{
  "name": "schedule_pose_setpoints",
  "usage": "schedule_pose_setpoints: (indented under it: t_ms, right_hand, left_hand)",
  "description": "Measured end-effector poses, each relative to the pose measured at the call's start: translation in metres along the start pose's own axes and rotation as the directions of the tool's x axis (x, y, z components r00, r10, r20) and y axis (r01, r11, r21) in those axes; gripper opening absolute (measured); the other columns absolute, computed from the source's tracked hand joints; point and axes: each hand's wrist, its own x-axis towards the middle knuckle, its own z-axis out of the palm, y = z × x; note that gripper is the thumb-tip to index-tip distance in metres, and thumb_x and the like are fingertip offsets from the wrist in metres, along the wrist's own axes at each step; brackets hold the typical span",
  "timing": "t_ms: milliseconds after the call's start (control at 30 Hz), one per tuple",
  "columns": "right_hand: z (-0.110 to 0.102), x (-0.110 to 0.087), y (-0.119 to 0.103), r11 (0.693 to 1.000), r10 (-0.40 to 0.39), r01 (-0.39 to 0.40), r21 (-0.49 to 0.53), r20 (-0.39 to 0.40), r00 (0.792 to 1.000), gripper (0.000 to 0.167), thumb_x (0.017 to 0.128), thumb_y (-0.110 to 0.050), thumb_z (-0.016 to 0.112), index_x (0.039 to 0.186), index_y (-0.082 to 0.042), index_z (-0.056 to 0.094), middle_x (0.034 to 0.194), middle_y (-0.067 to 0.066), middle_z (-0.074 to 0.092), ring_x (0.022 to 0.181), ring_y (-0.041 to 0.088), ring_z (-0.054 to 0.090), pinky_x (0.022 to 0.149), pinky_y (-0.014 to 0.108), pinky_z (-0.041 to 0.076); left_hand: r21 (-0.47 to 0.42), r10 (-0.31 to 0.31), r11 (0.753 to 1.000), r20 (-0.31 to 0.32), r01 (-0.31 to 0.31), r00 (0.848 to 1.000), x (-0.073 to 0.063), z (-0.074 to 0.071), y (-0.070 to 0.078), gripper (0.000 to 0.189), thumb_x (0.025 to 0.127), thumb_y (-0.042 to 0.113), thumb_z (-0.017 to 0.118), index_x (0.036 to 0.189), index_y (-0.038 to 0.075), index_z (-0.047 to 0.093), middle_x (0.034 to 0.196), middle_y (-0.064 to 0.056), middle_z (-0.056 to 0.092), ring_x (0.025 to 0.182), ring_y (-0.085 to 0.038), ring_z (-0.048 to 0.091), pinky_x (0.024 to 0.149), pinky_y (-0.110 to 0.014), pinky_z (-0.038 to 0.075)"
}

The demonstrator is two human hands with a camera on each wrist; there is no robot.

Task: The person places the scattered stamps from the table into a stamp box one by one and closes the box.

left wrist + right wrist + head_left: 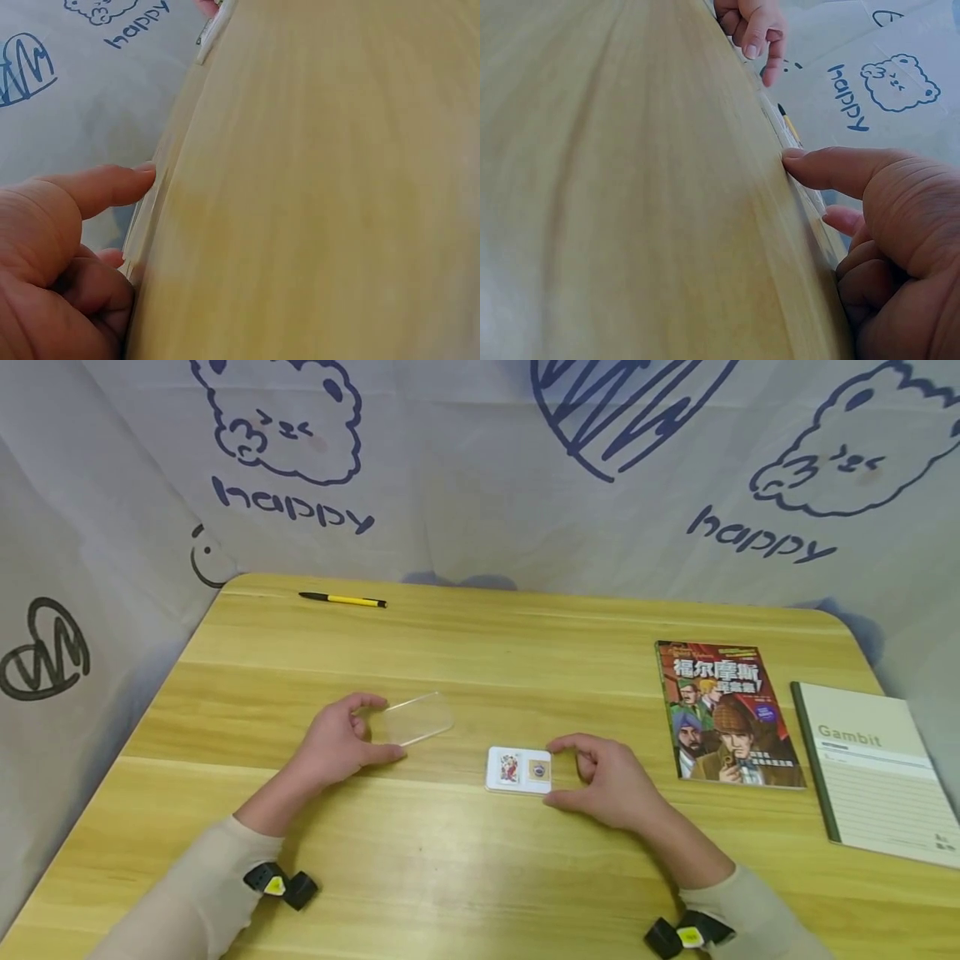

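Note:
My left hand [339,739] holds a clear plastic cover [420,720] by its left end, thumb at the near edge and index finger at the far edge. In the left wrist view that cover [146,221] shows only as a thin edge. To the right of it, a small white case [492,770] lies flat on the table, with two stamp-like pictures [510,768] side by side on it. My right hand [611,782] grips the right end of this case between thumb and index finger. The right wrist view shows the case [808,193] nearly edge-on.
A wooden table [450,877] carries everything. At its far left lies a yellow and black pen [348,601]. On the right are a comic-style book [731,718] and a Gambit notebook [873,777]. Drawn-on white cloth [450,460] hangs behind the table and along its sides.

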Motion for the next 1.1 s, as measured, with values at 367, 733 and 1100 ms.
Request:
schedule_pose_setpoints:
  t_ms: [367, 733, 1100]
  right_hand:
    - [0.001, 0.000, 0.000, 1.000, 0.017, -0.017, -0.019, 0.001, 1.000, 0.055, 0.070, -0.024, 0.093, 0.119, -0.015, 0.069, 0.057, -0.008, 0.031, 0.052, 0.007, 0.027, 0.068, 0.034, 0.042]
    - [0.000, 0.000, 0.000, 1.000, 0.024, -0.024, -0.004, 0.006, 1.000, 0.056, 0.070, -0.024, 0.093, 0.119, -0.015, 0.069, 0.057, -0.008, 0.030, 0.051, 0.008, 0.027, 0.069, 0.035, 0.042]
    - [0.001, 0.001, 0.001, 1.000, 0.028, -0.028, -0.005, 0.011, 1.000, 0.056, 0.070, -0.025, 0.093, 0.120, -0.015, 0.069, 0.056, -0.008, 0.031, 0.051, 0.008, 0.028, 0.070, 0.035, 0.044]
  left_hand:
    - [0.058, 0.015, 0.998, -0.018, -0.014, 1.000, 0.004, 0.006, 0.002, 0.065, 0.071, 0.013, 0.091, 0.125, 0.000, 0.059, 0.063, -0.002, 0.039, 0.055, -0.016, 0.036, 0.049, -0.028, 0.033]
    - [0.007, 0.037, 0.999, -0.050, -0.037, 0.998, -0.002, 0.009, 0.005, 0.063, 0.071, 0.014, 0.090, 0.125, 0.001, 0.060, 0.061, -0.001, 0.038, 0.053, -0.016, 0.036, 0.047, -0.027, 0.032]
    - [-0.095, 0.092, 0.991, -0.039, -0.095, 0.995, -0.003, 0.024, 0.012, 0.064, 0.071, 0.010, 0.090, 0.128, 0.002, 0.061, 0.058, 0.001, 0.034, 0.052, -0.013, 0.032, 0.049, -0.027, 0.033]
